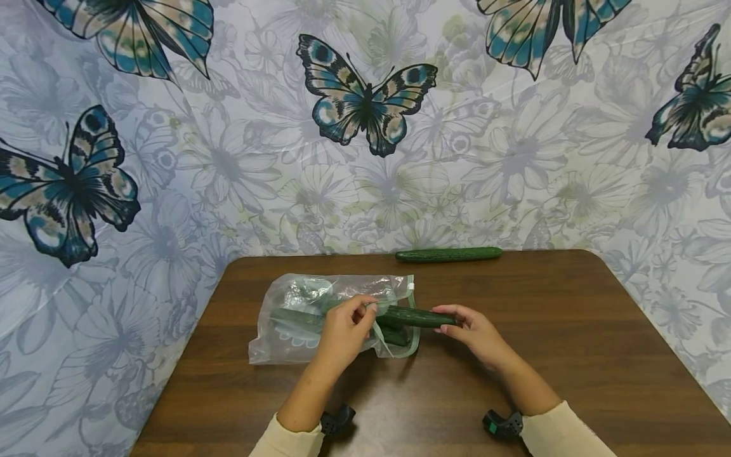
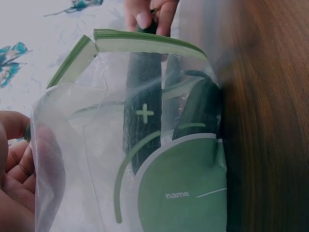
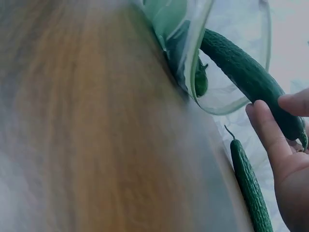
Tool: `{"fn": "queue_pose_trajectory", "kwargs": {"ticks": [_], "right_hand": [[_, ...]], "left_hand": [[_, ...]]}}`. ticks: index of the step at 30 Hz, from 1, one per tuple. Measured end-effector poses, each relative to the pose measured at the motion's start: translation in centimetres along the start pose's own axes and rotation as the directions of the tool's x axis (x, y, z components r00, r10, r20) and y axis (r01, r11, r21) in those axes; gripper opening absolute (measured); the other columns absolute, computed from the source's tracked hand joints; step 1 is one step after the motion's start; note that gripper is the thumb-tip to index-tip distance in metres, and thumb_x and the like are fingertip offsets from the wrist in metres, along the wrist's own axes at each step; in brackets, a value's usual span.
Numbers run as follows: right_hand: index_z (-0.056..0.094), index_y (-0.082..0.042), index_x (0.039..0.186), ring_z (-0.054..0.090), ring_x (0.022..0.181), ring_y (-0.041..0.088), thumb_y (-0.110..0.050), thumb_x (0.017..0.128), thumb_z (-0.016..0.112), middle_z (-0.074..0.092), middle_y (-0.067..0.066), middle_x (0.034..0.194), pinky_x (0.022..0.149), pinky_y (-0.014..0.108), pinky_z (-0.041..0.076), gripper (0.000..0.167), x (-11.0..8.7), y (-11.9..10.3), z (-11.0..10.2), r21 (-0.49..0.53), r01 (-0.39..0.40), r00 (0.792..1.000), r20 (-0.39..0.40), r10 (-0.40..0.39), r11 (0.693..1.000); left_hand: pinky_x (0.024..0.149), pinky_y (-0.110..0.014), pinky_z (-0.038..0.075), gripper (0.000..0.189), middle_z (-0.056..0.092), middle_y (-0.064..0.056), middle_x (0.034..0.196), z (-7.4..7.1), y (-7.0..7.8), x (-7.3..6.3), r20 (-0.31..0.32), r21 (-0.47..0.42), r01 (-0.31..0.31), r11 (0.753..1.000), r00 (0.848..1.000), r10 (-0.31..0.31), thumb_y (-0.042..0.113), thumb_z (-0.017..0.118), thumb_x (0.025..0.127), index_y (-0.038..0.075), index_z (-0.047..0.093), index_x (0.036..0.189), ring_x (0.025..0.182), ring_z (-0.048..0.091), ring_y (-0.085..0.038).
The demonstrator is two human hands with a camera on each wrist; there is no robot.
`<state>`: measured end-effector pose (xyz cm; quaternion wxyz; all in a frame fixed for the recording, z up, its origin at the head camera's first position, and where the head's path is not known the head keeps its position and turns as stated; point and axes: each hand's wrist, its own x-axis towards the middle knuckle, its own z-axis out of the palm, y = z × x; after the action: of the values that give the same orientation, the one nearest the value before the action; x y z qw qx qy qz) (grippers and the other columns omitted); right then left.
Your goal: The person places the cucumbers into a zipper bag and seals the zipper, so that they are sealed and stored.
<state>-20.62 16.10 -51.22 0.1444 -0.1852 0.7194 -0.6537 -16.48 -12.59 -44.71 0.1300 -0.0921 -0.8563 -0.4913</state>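
A clear zip bag (image 1: 274,343) with a green rim lies on the table, its mouth facing right. My left hand (image 1: 345,327) pinches the bag's upper edge near the opening. At the mouth, my right hand (image 1: 474,333) grips the outer end of a cucumber (image 1: 419,317), whose other end is inside the bag. Below it, a second cucumber (image 3: 201,79) lies within the bag, its tip near the rim. The left wrist view shows the bag's green label (image 2: 183,183) and both dark cucumbers through the plastic.
Another cucumber (image 1: 448,254) lies along the far edge of the brown wooden table (image 1: 548,304). Behind the table hangs a cloth (image 1: 514,158) printed with butterflies and flowers. Each wrist carries a black band (image 1: 502,424).
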Motion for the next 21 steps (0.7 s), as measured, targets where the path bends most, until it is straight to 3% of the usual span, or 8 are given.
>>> {"fn": "queue_pose_trajectory", "kwargs": {"ticks": [5,10,14,21], "right_hand": [[0.059,0.003,0.136,0.072,0.104,0.021,-0.01,0.097,0.068,0.059,0.025,0.135,0.088,0.033,0.061,0.042,0.3,0.0,0.9,-0.012,0.058,0.998,-0.012,-0.058,0.998],[0.065,-0.003,0.131,0.069,0.093,0.011,-0.012,0.094,0.071,0.063,0.023,0.13,0.079,0.028,0.061,0.038,0.7,-0.2,1.8,-0.116,0.09,0.995,-0.034,-0.095,0.989],[0.066,-0.001,0.13,0.067,0.097,0.009,-0.008,0.095,0.07,0.06,0.024,0.131,0.083,0.024,0.06,0.037,0.9,-0.3,2.4,-0.113,0.128,0.991,-0.019,-0.131,0.985],[0.056,0.008,0.138,0.069,0.11,0.032,-0.003,0.099,0.061,0.054,0.03,0.137,0.091,0.024,0.058,0.041,1.3,-0.6,3.6,-0.051,0.177,0.982,0.068,-0.173,0.983]], "left_hand": [[0.048,-0.024,0.046,0.015,0.06,0.004,0.068,0.0,0.0,0.0,-0.005,0.0,0.011,1.0,1.0,-0.011,0.016,0.064,0.099,0.013,0.074,0.111,0.05,0.056,-0.005],[0.047,-0.024,0.044,0.015,0.06,0.005,0.068,0.0,0.0,0.0,-0.003,0.007,0.013,1.0,1.0,-0.013,0.017,0.064,0.099,0.016,0.074,0.111,0.05,0.055,-0.006],[0.048,-0.024,0.045,0.015,0.06,0.004,0.068,0.0,0.0,0.0,-0.001,0.003,0.007,1.0,1.0,-0.007,0.017,0.064,0.099,0.013,0.074,0.111,0.05,0.056,-0.006],[0.047,-0.024,0.046,0.017,0.06,0.002,0.069,0.1,0.1,0.0,0.004,-0.021,0.008,1.0,1.0,-0.008,0.016,0.064,0.099,0.009,0.074,0.111,0.05,0.057,-0.006]]}}
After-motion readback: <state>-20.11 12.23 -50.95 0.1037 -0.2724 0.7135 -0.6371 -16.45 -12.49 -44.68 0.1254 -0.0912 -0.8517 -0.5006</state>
